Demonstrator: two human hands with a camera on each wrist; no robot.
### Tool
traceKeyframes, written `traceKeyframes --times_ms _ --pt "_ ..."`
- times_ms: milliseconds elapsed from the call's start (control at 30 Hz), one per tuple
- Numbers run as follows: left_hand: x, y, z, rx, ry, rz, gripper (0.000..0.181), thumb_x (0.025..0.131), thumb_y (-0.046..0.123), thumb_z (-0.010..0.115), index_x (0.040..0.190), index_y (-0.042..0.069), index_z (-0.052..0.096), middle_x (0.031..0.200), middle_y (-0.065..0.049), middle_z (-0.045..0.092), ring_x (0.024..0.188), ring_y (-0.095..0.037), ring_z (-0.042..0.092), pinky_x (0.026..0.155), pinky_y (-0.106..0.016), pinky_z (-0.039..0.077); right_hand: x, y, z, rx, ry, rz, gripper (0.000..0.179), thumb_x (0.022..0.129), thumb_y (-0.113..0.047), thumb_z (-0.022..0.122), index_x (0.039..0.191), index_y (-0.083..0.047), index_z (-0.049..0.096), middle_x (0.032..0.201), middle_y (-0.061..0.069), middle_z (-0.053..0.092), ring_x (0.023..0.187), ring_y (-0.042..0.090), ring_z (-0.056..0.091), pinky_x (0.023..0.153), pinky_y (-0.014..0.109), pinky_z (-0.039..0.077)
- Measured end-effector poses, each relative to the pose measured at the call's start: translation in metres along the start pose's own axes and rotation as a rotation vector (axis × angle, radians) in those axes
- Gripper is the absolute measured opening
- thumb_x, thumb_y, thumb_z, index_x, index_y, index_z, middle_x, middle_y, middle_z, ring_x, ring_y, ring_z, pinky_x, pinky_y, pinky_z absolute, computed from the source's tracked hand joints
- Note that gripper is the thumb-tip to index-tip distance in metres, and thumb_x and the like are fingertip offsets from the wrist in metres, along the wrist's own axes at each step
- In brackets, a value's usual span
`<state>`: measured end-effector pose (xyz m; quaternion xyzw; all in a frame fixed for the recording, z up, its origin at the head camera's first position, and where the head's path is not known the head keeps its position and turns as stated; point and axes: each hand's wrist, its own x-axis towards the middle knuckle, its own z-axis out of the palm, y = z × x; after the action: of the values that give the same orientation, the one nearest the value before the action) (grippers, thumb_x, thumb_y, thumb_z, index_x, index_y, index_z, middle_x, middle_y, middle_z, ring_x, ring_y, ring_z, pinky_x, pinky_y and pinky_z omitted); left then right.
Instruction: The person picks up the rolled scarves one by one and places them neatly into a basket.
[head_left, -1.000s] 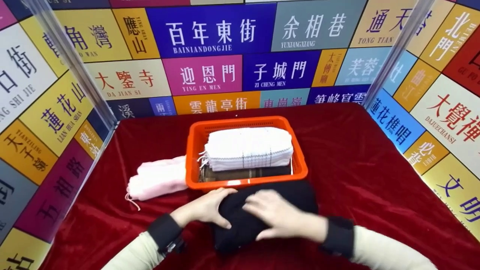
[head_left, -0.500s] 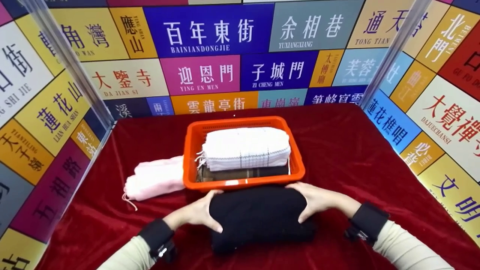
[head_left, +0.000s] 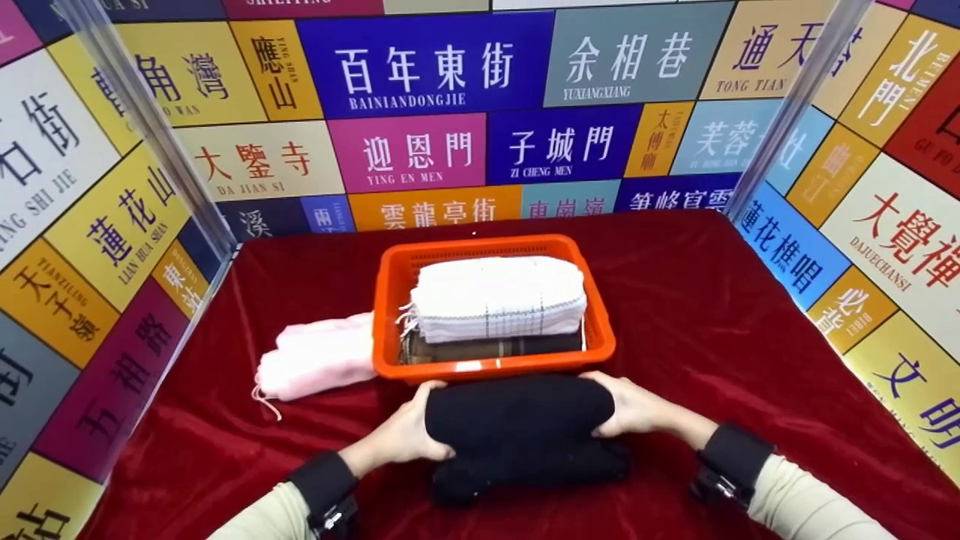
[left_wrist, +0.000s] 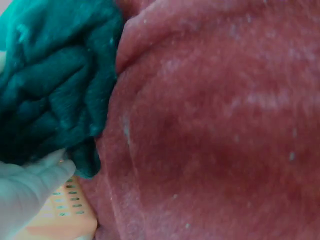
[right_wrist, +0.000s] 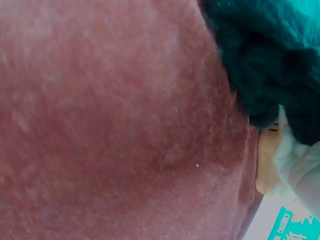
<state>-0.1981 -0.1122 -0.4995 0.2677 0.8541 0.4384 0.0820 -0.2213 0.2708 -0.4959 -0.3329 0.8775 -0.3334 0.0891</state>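
A black folded cloth (head_left: 525,427) lies in front of the orange basket (head_left: 420,370), its near part on the red table cover. My left hand (head_left: 409,433) grips its left end, thumb on the near side. At the right end my right hand (head_left: 637,409) holds it the same way. In the left wrist view the thick cloth (left_wrist: 55,85) looks dark teal, with the hand (left_wrist: 30,190) at its lower edge. The right wrist view has fingertips of the hand (right_wrist: 295,155) against the bunched cloth (right_wrist: 270,65).
Inside the basket, a folded white fringed cloth (head_left: 499,292) with thin dark lines rests on a brown plaid one (head_left: 450,351). A rolled pink cloth (head_left: 322,356) lies against the basket's left side. Panels with printed characters (head_left: 420,64) stand around the red velvet cover (head_left: 690,300).
My right hand has gone from the top of the black cloth to its right end. Since then both hands have drawn its far part up into a thicker fold.
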Motion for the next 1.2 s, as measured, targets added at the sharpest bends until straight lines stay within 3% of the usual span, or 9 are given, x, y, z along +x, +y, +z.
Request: traceKeyframes --times_ms 200,367,467,600,700,833,1000,1200 --pt "-0.002 0.005 -0.006 -0.143 0.043 0.079 0.086 0.052 0.01 0.082 0.125 0.006 0.036 0.117 -0.006 0.056 0.104 -0.019 0.054 0.092 -0.03 0.041 -0.007 -0.02 -0.013 -0.066 0.061 -0.055 0.068 0.057 -0.013 0.077 0.119 -0.004 0.051 0.104 0.003 0.063 0.085 0.011 0.057 0.074 0.027 0.048" --pt "0.001 0.021 -0.027 -0.359 0.075 0.158 0.087 0.056 -0.001 0.077 0.13 0.002 0.032 0.123 -0.014 0.051 0.109 -0.017 0.051 0.097 -0.028 0.038 -0.006 -0.047 -0.041 -0.064 0.117 -0.097 0.067 0.058 -0.01 0.078 0.119 -0.007 0.051 0.102 0.002 0.063 0.079 0.009 0.058 0.069 0.026 0.049" --pt "0.009 0.034 -0.043 -0.4 0.127 0.149 0.087 0.058 -0.004 0.074 0.133 -0.001 0.03 0.128 -0.017 0.046 0.113 -0.021 0.048 0.098 -0.034 0.037 0.0 -0.058 -0.061 0.064 0.154 -0.058 0.066 0.061 -0.006 0.078 0.121 -0.007 0.049 0.101 0.003 0.063 0.079 0.01 0.058 0.069 0.026 0.049" --pt "0.025 0.045 -0.06 -0.428 0.222 0.07 0.09 0.062 -0.004 0.07 0.14 0.002 0.026 0.138 -0.017 0.037 0.121 -0.028 0.04 0.1 -0.041 0.032 0.014 -0.059 -0.08 0.295 0.288 0.025 0.065 0.064 0.002 0.074 0.123 0.001 0.046 0.105 0.0 0.06 0.09 0.009 0.057 0.079 0.022 0.046" --pt "0.043 0.047 -0.067 -0.501 0.29 0.021 0.088 0.064 -0.006 0.065 0.141 0.004 0.024 0.14 -0.018 0.035 0.122 -0.029 0.039 0.099 -0.041 0.033 0.031 -0.051 -0.085 0.5 0.393 0.034 0.065 0.066 0.01 0.069 0.125 0.005 0.042 0.109 -0.004 0.059 0.097 0.008 0.057 0.085 0.021 0.044" --pt "0.066 0.039 -0.072 -0.515 0.356 -0.009 0.081 0.067 -0.007 0.061 0.14 0.004 0.029 0.136 -0.019 0.04 0.118 -0.03 0.043 0.098 -0.038 0.036 0.054 -0.037 -0.083 0.719 0.427 0.027 0.063 0.069 0.016 0.062 0.126 0.0 0.04 0.111 -0.003 0.058 0.099 0.011 0.057 0.087 0.025 0.046" --pt "0.083 0.028 -0.079 -0.496 0.387 -0.021 0.079 0.068 -0.008 0.061 0.139 0.005 0.03 0.134 -0.019 0.043 0.115 -0.03 0.046 0.098 -0.038 0.035 0.074 -0.029 -0.084 0.781 0.46 0.027 0.063 0.07 0.017 0.061 0.125 -0.005 0.039 0.11 -0.001 0.056 0.099 0.012 0.056 0.086 0.026 0.046" --pt "0.091 0.028 -0.093 -0.501 0.341 0.062 0.086 0.068 -0.012 0.059 0.143 0.009 0.023 0.137 -0.018 0.038 0.114 -0.028 0.046 0.096 -0.037 0.038 0.09 -0.026 -0.09 0.794 0.505 -0.038 0.067 0.07 0.019 0.061 0.127 -0.006 0.037 0.11 0.001 0.057 0.1 0.014 0.056 0.088 0.026 0.045"
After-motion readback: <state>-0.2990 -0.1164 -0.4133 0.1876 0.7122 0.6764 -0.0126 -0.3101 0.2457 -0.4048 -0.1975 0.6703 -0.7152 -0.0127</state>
